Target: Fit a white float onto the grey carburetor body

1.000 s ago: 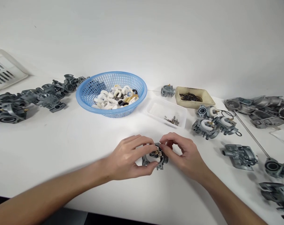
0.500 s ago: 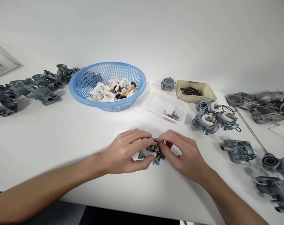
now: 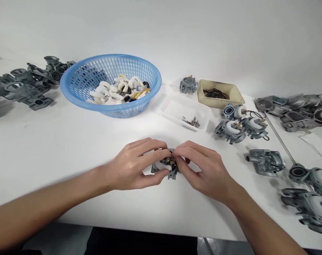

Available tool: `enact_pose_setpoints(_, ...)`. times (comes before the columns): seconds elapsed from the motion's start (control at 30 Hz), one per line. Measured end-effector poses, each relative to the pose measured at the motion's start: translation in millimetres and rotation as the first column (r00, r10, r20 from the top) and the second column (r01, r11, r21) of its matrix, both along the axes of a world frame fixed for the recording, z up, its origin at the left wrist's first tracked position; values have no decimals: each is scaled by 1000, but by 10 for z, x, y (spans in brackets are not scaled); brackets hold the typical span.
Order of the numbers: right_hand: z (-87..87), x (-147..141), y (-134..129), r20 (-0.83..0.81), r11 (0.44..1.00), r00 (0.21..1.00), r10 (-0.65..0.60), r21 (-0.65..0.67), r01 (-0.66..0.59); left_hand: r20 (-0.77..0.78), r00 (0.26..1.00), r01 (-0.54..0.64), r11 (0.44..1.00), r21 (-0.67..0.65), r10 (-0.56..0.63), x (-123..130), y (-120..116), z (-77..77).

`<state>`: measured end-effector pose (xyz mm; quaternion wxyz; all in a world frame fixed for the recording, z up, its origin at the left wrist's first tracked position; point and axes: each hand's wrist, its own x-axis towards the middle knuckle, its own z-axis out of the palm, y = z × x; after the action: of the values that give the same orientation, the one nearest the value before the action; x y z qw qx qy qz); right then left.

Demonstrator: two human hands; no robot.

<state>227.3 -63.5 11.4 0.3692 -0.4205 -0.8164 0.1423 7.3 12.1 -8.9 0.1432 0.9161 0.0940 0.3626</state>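
A grey metal carburetor body (image 3: 172,175) lies on the white table between my hands, its open side up. A white float (image 3: 161,165) and small brass parts show inside it. My left hand (image 3: 138,165) is curved over its left side, with the thumb and fingertips closed on the float. From the right, my right hand (image 3: 205,168) pinches at the brass parts near the upper edge. Whatever is between its thumb and forefinger is too small and hidden to make out.
A blue basket (image 3: 110,108) holds white and black floats. Behind my hands are a clear tray (image 3: 171,108) with small metal pins and a cream box (image 3: 219,102) of black rings. Carburetors (image 3: 266,163) lie at right, more bodies (image 3: 28,94) at left. A thin rod (image 3: 280,140) lies among them.
The view has shifted a little, so most things appear higher and further left. Both hands stay at the carburetor in nearly the same grip.
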Motion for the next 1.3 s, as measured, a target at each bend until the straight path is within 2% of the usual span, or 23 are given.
enact_pose_setpoints(0.53,11,8,8,30,1000,1000,-7,11,7,-21,1000,-1,999,41,2,-17,23,-18)
enact_pose_setpoints(1.3,37,21,-33,244,991,967,-72,129,41,-52,999,-4,999,44,6,-33,40,-50)
